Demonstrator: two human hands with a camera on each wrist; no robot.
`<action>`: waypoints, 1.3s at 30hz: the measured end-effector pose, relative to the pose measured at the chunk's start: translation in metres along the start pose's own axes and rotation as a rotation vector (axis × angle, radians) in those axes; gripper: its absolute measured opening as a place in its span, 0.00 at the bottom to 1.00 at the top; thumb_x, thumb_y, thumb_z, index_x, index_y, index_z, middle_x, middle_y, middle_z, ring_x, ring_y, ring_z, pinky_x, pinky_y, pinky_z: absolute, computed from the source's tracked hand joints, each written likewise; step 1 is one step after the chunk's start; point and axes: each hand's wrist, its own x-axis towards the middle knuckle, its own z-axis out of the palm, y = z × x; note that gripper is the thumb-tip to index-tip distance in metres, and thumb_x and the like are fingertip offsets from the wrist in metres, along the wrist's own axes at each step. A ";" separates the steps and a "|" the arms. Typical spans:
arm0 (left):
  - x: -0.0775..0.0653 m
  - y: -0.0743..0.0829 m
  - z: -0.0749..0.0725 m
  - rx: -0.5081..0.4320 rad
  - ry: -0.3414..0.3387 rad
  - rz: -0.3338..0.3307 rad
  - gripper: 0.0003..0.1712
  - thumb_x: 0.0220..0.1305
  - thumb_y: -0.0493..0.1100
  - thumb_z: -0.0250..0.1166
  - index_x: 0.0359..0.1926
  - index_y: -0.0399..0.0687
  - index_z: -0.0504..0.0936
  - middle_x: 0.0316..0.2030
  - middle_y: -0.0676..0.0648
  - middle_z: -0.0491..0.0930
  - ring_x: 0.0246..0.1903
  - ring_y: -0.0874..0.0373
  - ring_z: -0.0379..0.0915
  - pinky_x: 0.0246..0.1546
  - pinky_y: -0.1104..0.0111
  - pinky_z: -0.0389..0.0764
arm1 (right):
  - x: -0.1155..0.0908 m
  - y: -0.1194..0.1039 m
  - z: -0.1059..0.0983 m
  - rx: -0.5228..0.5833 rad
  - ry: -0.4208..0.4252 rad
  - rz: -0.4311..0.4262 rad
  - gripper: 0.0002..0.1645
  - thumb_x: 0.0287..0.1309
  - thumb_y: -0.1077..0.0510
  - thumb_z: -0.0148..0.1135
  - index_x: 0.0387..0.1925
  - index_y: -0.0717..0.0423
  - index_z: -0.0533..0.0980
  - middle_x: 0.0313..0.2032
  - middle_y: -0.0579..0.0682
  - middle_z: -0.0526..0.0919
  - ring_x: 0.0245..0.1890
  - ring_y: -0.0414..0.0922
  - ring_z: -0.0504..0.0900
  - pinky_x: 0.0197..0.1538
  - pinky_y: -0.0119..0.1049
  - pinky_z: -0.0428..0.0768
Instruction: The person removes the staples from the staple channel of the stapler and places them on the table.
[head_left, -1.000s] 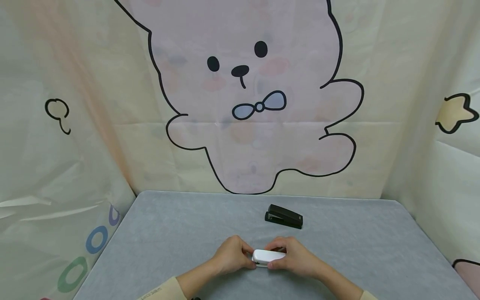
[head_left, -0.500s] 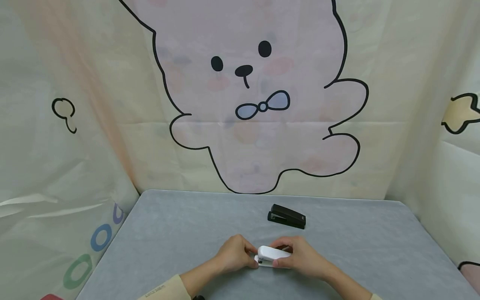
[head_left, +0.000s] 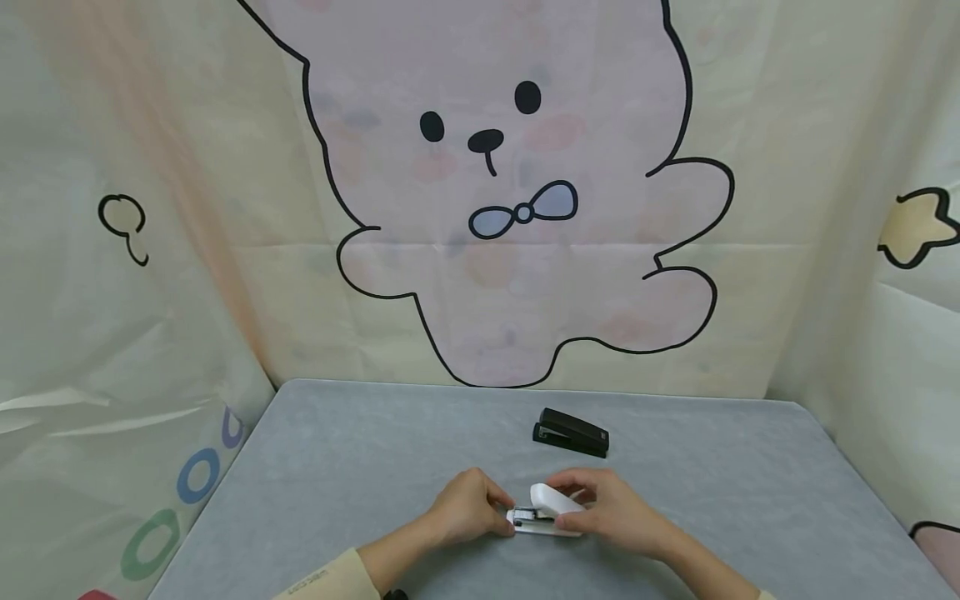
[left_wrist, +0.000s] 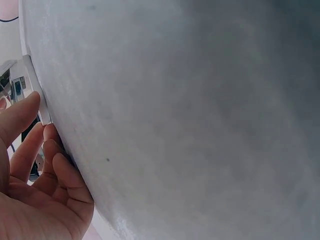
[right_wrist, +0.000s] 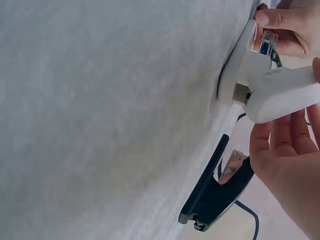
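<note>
You have a big pale cloth [head_left: 810,108] hanging up at the back, with a large pink bear [head_left: 480,283] drawn on it. The bear has a blue bow [head_left: 523,211]. In front of it is your gray tabletop [head_left: 360,450].

Your right hand [head_left: 611,510] and left hand [head_left: 468,507] are near each other over it. The right grip holds the top [right_wrist: 282,92] of the white stapler [head_left: 553,498] between thumb and fingers. The left grip is narrow, with thumb and fingertips pinching the front end of its bottom [right_wrist: 240,62].

The white stapler is on the tabletop, right between your hands. Its top is tipped up at a slant and its bottom lies flat. The black stapler [head_left: 572,432] sits farther from you, near your right hand but not touching it. The smallest bit you can see is the shiny metal rail [head_left: 529,515], showing along the white stapler's bottom.
</note>
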 end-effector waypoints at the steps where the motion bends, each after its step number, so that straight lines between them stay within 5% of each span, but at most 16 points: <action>1: 0.000 0.000 0.000 -0.001 -0.003 -0.003 0.13 0.42 0.35 0.85 0.33 0.48 0.94 0.19 0.58 0.80 0.21 0.64 0.70 0.21 0.70 0.66 | -0.001 0.000 -0.001 -0.003 -0.001 -0.011 0.23 0.59 0.57 0.77 0.56 0.49 0.84 0.52 0.45 0.86 0.48 0.46 0.83 0.48 0.37 0.81; 14: 0.002 -0.001 0.000 0.007 -0.006 -0.026 0.12 0.43 0.34 0.84 0.32 0.47 0.93 0.19 0.58 0.81 0.21 0.64 0.70 0.21 0.70 0.66 | -0.007 0.001 -0.015 0.006 0.012 0.020 0.23 0.57 0.59 0.77 0.54 0.60 0.82 0.49 0.48 0.85 0.49 0.50 0.83 0.53 0.37 0.80; 39: 0.000 0.006 0.000 0.009 -0.009 -0.044 0.12 0.43 0.33 0.84 0.32 0.47 0.93 0.21 0.58 0.83 0.23 0.62 0.71 0.23 0.68 0.67 | -0.021 0.009 -0.026 -0.038 0.027 0.002 0.21 0.60 0.54 0.77 0.51 0.58 0.80 0.43 0.47 0.85 0.45 0.49 0.84 0.51 0.39 0.80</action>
